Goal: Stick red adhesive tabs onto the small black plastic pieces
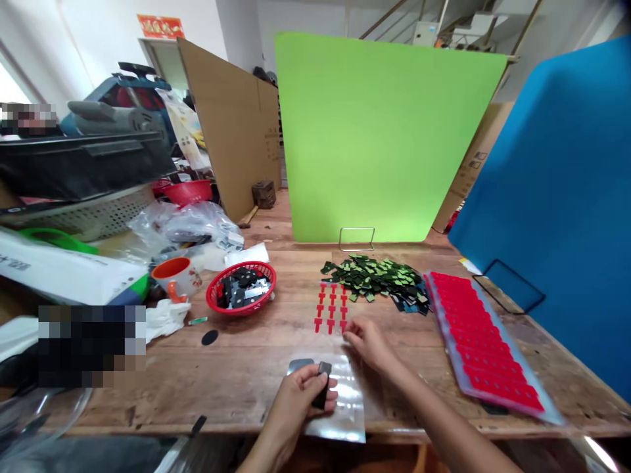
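Note:
My left hand (300,394) is closed around a small black rectangular piece (323,387), thumb on its face. Beneath that hand lies a clear plastic sheet (348,420); a dark rounded shape (300,363) shows just behind my fingers. Rows of small red T-shaped pieces (331,310) extend away from the sheet. My right hand (369,345) has its thumb and forefinger pinched at the lower right red piece; its other fingers are curled. Behind the rows spreads a pile of small black-and-green flat pieces (379,277).
A red basket (211,303) of dark parts stands left, beside an orange-and-white mug (177,277). At right lies a stack of red sheets (483,341) in clear plastic. A green panel (384,138) and blue panel (562,197) stand behind. Bags and bins crowd the far left.

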### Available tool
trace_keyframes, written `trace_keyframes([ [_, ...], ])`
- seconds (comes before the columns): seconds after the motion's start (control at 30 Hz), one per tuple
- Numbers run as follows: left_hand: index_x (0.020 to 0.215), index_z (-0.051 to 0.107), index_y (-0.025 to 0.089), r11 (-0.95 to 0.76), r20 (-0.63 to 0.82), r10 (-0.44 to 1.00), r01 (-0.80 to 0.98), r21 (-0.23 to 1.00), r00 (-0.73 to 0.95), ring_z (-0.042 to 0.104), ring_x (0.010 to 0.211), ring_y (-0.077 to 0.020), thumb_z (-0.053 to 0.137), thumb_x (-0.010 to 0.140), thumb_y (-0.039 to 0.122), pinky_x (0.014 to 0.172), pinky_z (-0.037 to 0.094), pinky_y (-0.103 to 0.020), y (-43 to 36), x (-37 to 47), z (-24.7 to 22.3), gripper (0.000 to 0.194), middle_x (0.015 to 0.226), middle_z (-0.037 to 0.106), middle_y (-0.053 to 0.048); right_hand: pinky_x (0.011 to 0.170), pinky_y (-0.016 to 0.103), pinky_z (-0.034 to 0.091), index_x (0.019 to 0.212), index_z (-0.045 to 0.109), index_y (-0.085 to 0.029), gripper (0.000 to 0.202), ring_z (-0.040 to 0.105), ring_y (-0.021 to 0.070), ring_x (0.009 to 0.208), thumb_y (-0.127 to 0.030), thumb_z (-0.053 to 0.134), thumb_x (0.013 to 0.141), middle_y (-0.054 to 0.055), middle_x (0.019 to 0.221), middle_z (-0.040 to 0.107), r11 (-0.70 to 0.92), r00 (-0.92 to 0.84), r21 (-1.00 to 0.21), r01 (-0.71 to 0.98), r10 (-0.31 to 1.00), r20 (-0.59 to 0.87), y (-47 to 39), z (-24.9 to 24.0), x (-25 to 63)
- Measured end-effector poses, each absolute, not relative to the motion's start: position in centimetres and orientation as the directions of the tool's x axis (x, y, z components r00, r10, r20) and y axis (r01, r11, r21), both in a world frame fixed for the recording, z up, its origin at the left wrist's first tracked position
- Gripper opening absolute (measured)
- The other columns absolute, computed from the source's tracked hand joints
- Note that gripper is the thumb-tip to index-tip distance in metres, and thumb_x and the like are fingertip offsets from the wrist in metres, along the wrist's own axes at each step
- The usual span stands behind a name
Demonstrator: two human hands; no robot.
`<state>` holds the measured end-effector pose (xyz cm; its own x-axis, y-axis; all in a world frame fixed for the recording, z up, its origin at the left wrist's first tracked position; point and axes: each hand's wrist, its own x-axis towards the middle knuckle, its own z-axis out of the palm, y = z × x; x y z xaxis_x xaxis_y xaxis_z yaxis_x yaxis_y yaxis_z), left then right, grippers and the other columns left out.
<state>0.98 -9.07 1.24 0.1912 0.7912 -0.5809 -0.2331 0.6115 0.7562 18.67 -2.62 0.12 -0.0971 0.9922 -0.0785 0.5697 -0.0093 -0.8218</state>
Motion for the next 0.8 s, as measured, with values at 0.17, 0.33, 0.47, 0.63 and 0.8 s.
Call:
trace_keyframes([
  [0.17,0.091,0.06,0.011,0.591,-0.573,0.806,-0.262,0.763,0.148,0.064,0.071,-0.0157,0.075,0.063,0.022,0.066,0.054,-0.028,-6.8,0.6,2.4,0.033,0.085,0.067,-0.01,0.067,0.024,0.037,0.07,0.056,-0.015,0.009,0.053,0.0166,0.076,-0.008,0.051,0.071,0.008,0.082,0.058,-0.002,-0.03,-0.709,0.706,0.999,-0.033,0.5,-1.4,18.4],
  [0.33,0.098,0.058,0.009,0.581,-0.554,0.814,-0.258,0.772,0.174,0.065,0.071,-0.0146,0.068,0.068,0.01,0.067,0.053,-0.026,-5.4,1.0,3.0,0.032,0.088,0.067,-0.011,0.058,0.023,0.033,0.065,0.056,-0.014,0.008,0.052,0.0156,0.065,-0.007,0.053,0.066,0.007,0.071,0.059,-0.019,-0.076,-0.666,0.746,0.991,-0.113,1.5,-1.6,18.4],
  [0.47,0.1,0.055,0.009,0.589,-0.567,0.808,-0.231,0.774,0.159,0.066,0.069,-0.0152,0.061,0.075,0.01,0.066,0.055,-0.028,-4.1,1.4,2.6,0.025,0.088,0.068,-0.012,0.055,0.022,0.032,0.066,0.057,-0.014,0.009,0.051,0.0139,0.06,-0.006,0.055,0.066,0.005,0.066,0.058,-0.022,-0.096,-0.651,0.758,0.985,-0.145,1.8,-1.2,18.6],
  [0.63,0.096,0.056,0.01,0.54,-0.531,0.841,-0.227,0.81,0.105,0.065,0.063,-0.0136,0.056,0.079,0.009,0.063,0.055,-0.027,-1.7,2.6,2.1,0.017,0.085,0.068,-0.011,0.062,0.023,0.035,0.08,0.06,-0.014,0.01,0.052,0.0148,0.072,-0.011,0.054,0.074,0.009,0.088,0.059,-0.045,-0.035,-0.615,0.787,0.992,-0.118,0.5,-0.9,18.0],
  [0.8,0.088,0.056,0.01,0.529,-0.527,0.846,-0.248,0.812,0.078,0.065,0.06,-0.013,0.054,0.079,0.007,0.059,0.055,-0.025,-0.2,3.8,1.4,0.01,0.08,0.069,-0.011,0.066,0.024,0.036,0.074,0.057,-0.016,0.017,0.051,0.016,0.074,-0.01,0.043,0.082,0.008,0.085,0.057,-0.037,-0.002,-0.577,0.816,0.998,-0.068,-1.1,-1.2,17.2],
])
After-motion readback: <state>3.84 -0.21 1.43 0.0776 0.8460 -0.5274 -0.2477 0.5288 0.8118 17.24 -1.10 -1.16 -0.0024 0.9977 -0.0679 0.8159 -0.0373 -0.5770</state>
